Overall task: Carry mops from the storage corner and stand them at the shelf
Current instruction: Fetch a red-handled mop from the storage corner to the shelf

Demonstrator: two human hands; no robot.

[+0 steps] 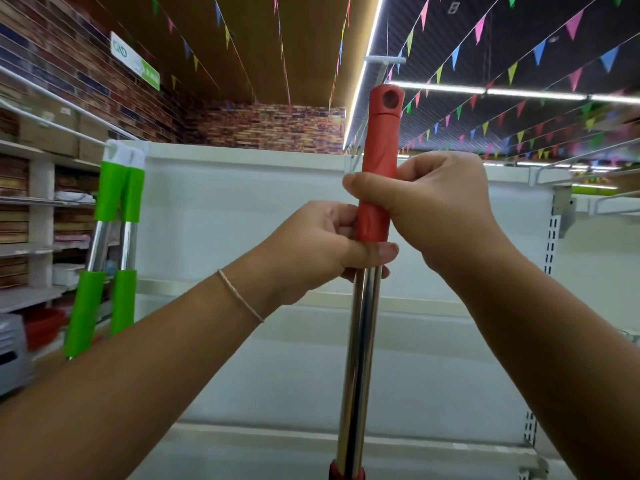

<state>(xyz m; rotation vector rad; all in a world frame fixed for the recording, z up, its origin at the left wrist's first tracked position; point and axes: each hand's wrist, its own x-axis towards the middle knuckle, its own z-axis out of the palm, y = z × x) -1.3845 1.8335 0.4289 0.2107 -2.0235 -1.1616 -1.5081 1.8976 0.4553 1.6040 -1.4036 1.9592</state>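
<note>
Two green-handled mops [117, 216] already lean at the white shelf [242, 209]. Before it, upright, the red-handled mop [377, 174] is clamped by the fingers of left hand [325, 244] and right hand [433, 206], apparently not yet set down.

Both hands grip an upright mop with a shiny steel pole and red plastic grip [377, 188]: the right hand [440, 209] above, the left hand [332, 244] just below. Two green-gripped steel mops [114, 237] lean against the white metal shelf [242, 209] at left.
</note>
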